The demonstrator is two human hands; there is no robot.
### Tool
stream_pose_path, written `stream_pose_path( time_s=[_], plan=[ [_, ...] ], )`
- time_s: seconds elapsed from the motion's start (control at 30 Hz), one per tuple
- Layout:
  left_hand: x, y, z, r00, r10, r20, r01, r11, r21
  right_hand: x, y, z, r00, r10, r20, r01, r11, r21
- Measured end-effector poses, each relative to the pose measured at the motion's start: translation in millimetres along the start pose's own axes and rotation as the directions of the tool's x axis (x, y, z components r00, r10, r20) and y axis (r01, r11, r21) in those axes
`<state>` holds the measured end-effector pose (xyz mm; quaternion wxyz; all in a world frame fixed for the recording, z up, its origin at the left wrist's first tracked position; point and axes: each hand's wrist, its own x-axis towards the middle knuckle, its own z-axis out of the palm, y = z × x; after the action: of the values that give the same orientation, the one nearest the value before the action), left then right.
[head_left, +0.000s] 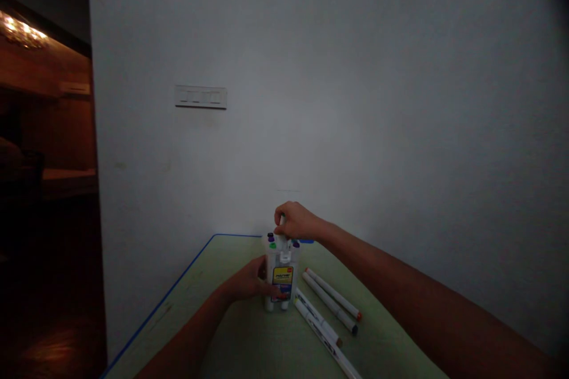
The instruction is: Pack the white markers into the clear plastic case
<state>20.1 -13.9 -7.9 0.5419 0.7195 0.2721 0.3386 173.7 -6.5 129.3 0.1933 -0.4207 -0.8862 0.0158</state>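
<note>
Gripping the upright clear plastic marker case [281, 262] in the left hand [246, 279], steadying it on the green-topped bench [178, 302]; right hand [299, 220] pinching a slim white marker [281, 220] at the case's top, loose white-barrelled markers [329, 301] lying just beside.

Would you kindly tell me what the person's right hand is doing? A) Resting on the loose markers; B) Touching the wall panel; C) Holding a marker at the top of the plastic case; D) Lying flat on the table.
C: the right hand grips a marker just above the plastic case.
</note>
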Motion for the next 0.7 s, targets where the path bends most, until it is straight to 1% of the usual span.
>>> stream_pose_path(
  time_s=[0.07,0.13,0.2,0.27,0.37,0.53,0.6,0.7],
  plan=[
    [0.1,0.3,0.2,1.0,-0.019,-0.021,0.02,1.0,0.013,0.0,6.0,11.5,0.998,0.051,0.021,-0.052,0.997,0.056],
    [0.1,0.9,0.8,0.999,-0.024,-0.024,0.025,1.0,0.015,-2.1,8.7,17.3,0.998,0.059,-0.006,-0.059,0.997,0.044],
    [-0.1,2.0,1.7,1.0,-0.011,-0.022,0.011,1.0,0.016,-5.3,7.4,18.0,0.997,0.019,-0.077,-0.021,0.999,-0.031],
    [-0.4,3.2,2.3,1.0,-0.01,-0.024,0.01,1.0,0.02,-8.0,3.7,16.4,0.993,-0.03,-0.114,0.016,0.993,-0.121],
    [-0.5,4.0,2.1,0.998,-0.041,-0.037,0.042,0.999,0.026,-8.8,-0.9,14.0,0.992,-0.069,-0.104,0.048,0.98,-0.194],
    [0.0,3.6,1.7,0.998,-0.047,-0.042,0.048,0.998,0.038,-3.6,0.8,14.7,0.985,-0.151,-0.086,0.128,0.966,-0.224],
    [0.1,4.6,2.6,0.998,-0.049,-0.043,0.05,0.998,0.026,-2.4,2.5,17.0,0.982,-0.158,-0.102,0.129,0.96,-0.248],
    [0.0,7.1,4.4,0.997,-0.054,-0.055,0.055,0.998,0.019,-2.7,4.6,22.7,0.987,-0.13,-0.099,0.097,0.953,-0.286]
  ],
)
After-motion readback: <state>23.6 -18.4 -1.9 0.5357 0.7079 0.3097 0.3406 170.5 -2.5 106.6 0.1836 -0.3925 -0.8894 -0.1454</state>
